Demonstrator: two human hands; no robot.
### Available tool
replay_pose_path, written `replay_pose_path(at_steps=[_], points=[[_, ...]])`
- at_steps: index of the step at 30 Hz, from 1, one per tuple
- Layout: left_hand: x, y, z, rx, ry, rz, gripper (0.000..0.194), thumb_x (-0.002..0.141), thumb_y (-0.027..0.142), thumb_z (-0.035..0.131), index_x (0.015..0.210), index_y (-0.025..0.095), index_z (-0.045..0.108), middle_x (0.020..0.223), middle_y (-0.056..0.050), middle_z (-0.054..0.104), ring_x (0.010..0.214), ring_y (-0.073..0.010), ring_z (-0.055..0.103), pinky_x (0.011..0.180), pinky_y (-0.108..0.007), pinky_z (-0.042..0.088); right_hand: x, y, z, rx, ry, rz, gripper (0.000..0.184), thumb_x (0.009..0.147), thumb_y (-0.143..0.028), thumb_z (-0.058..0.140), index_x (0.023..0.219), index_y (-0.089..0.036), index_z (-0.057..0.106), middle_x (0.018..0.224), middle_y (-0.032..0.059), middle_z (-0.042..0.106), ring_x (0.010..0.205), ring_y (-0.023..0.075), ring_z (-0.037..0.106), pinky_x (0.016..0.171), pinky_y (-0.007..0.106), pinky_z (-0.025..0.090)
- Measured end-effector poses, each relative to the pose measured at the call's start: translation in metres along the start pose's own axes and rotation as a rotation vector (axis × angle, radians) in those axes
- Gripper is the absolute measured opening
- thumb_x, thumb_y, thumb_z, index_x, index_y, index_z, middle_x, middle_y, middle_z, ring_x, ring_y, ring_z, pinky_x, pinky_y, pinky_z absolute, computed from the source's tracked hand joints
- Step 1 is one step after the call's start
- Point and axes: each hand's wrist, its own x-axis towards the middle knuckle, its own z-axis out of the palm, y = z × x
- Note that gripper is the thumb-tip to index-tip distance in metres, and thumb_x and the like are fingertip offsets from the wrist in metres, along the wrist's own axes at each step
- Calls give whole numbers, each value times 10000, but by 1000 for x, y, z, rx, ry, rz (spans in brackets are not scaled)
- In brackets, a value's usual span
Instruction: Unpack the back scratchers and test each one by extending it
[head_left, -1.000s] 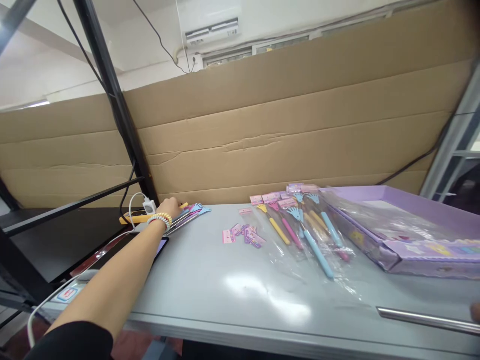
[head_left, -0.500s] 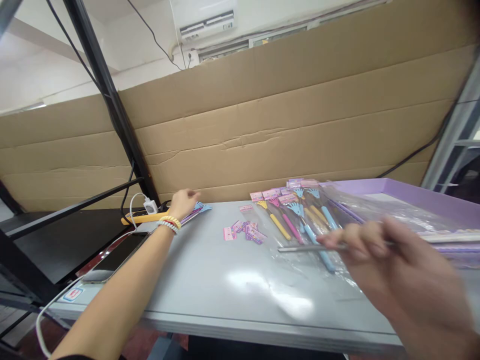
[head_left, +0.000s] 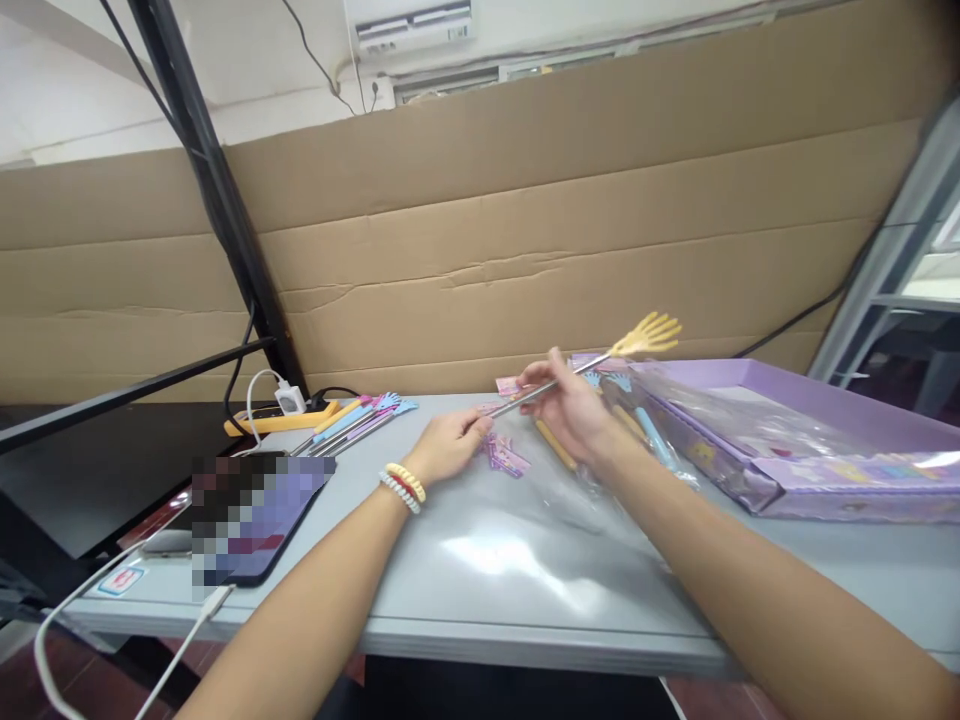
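Observation:
My right hand (head_left: 571, 405) grips the metal shaft of a back scratcher (head_left: 651, 333) with a yellow hand-shaped head, held above the grey table (head_left: 480, 560) and pointing up to the right. My left hand (head_left: 450, 445), with bead bracelets on the wrist, rests on the table by the small pink and purple paper labels (head_left: 504, 456); its fingertips meet the shaft's lower end, and I cannot tell whether they pinch a label. Under my right hand lie bagged scratchers (head_left: 645, 425) in clear plastic.
A loose bunch of scratchers (head_left: 358, 418) lies at the back left by a yellow power strip (head_left: 279, 418) with a white charger. A phone (head_left: 255, 510) on a cable sits at the left edge. A purple box (head_left: 810, 445) stands right. Cardboard (head_left: 525, 250) walls the back.
My left hand left the loose scratchers at the back left and came to the labels. My right hand carried a scratcher from the right front edge to the middle, its yellow head now showing.

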Motion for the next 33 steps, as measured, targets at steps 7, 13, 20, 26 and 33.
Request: replay_pose_path(at_steps=[7,13,20,26,33], points=[[2,-28,-26,389,92,-27,514,829,578,330,545,176,478,470,30,376,473,-107,315,504,-257,199,14,-26,-59,18,304,-158,284,645,-438,633,699,-204,482,598,-4,563,539,165,578,385,256,417],[1,-31,-33,481,85,-9,519,839,559,313,568,180,541,494,1,469,475,-121,357,509,-267,202,12,-15,-49,-456,300,-249,237,627,-383,670,658,-160,593,604,11,578,501,118,515,379,224,400],[-2,-8,-20,510,45,8,496,862,518,317,648,188,619,560,-37,592,520,-149,465,521,-272,230,-8,2,-20,-585,-58,-140,248,691,-415,624,712,-171,588,619,11,588,531,122,550,454,230,426],[-4,-3,-11,522,36,-3,488,859,512,330,643,184,618,543,-53,602,520,-159,488,508,-274,218,-17,16,-5,-712,-179,-154,195,727,-375,573,724,-181,577,601,10,578,535,136,547,495,253,417],[-3,-13,-15,417,-11,-8,482,845,537,348,653,180,608,534,-28,607,543,-146,507,525,-259,275,-14,25,-10,-970,-97,-321,145,682,-280,564,797,-192,579,710,32,619,603,161,548,580,292,416]])
